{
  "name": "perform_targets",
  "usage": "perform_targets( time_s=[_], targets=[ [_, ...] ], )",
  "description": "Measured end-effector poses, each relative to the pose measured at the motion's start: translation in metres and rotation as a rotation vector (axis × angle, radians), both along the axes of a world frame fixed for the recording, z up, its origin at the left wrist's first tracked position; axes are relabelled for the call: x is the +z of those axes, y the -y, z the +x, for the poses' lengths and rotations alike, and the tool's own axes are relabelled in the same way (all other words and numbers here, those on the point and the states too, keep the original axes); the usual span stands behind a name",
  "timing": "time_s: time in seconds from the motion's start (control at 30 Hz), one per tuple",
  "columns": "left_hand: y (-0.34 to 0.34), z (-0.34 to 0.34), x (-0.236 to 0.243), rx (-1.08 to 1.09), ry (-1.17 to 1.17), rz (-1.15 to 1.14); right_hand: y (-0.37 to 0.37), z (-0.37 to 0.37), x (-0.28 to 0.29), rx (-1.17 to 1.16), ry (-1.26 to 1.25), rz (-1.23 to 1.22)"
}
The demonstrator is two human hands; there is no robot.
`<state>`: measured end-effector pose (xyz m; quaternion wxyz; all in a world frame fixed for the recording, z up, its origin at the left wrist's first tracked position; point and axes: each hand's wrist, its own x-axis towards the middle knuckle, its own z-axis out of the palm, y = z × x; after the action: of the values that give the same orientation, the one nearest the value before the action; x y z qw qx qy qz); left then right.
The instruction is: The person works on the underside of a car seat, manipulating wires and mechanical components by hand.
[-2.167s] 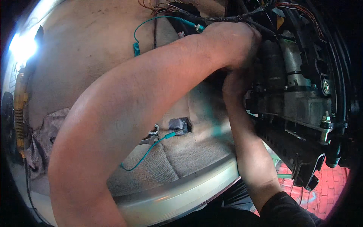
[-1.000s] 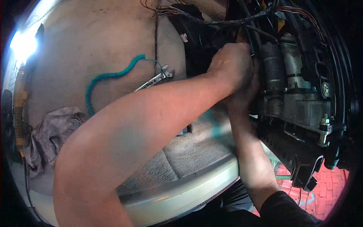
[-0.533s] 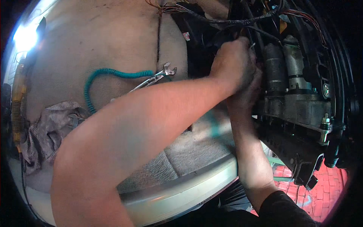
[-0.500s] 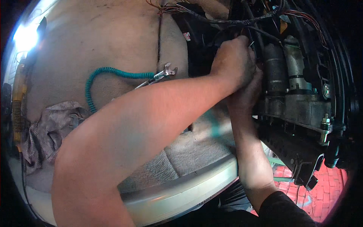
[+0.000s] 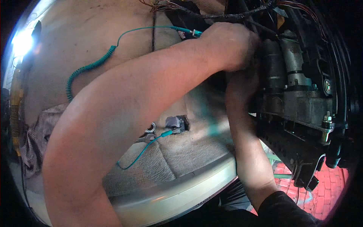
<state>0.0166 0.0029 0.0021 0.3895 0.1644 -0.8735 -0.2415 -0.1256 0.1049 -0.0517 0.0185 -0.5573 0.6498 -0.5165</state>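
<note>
A small pale-and-red label shows at the edge of the dark trim, partly covered by the teal probe, and its print is too small to tell. The probe lies against the outline of the left hand, near the top of the view, and its coiled cable curves down over the beige carpet. The left hand's fingers are turned away, so I cannot tell how far its grip is closed or whether it has the probe; the right hand sits in shadow just below, its grip hidden too. On the carpet, a teal clip reaches to a dark cut-out, near the ring end of a wrench partly behind the left forearm. A smooth pale sill bounds the carpet at the lower edge, with red brick paving beyond at lower right. A bright lamp glares at far left above a crumpled grey rag. Metal cylinders and housings fill the right, and bare wires hang along the top.
</note>
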Motion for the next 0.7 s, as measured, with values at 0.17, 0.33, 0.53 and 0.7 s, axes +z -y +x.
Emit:
perform_targets(
  time_s=[0.17,0.33,0.53,0.7],
  targets=[
    [-0.002,0.003,-0.001,-0.037,0.107,0.062,-0.004,0.036,0.026,0.136,0.758,-0.103],
    [-0.007,-0.002,0.001,-0.019,0.036,0.216,-0.009,0.044,0.027,0.022,0.422,0.063],
    [-0.018,-0.014,-0.002,-0.052,0.045,0.365,-0.016,0.043,0.021,-0.064,0.051,0.098],
    [-0.030,-0.034,-0.024,-0.072,-0.105,0.446,-0.028,0.034,0.013,-0.059,0.084,0.149]
  ],
)
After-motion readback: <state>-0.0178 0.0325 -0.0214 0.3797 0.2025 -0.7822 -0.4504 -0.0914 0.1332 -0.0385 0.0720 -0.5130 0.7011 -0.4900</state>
